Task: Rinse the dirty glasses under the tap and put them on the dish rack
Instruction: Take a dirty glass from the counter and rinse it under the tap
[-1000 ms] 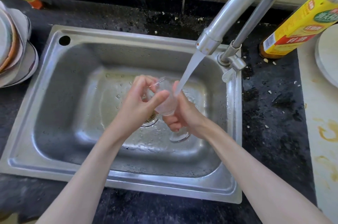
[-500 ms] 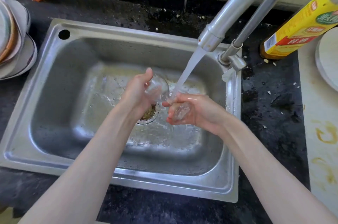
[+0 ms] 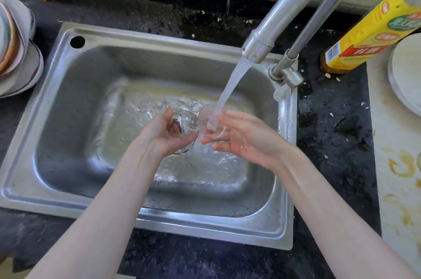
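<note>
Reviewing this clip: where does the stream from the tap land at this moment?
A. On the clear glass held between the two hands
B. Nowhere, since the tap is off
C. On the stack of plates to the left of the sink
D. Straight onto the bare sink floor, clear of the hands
A: the water stream runs from the tap down onto the glass, held between the left hand and right hand over the sink.
</note>
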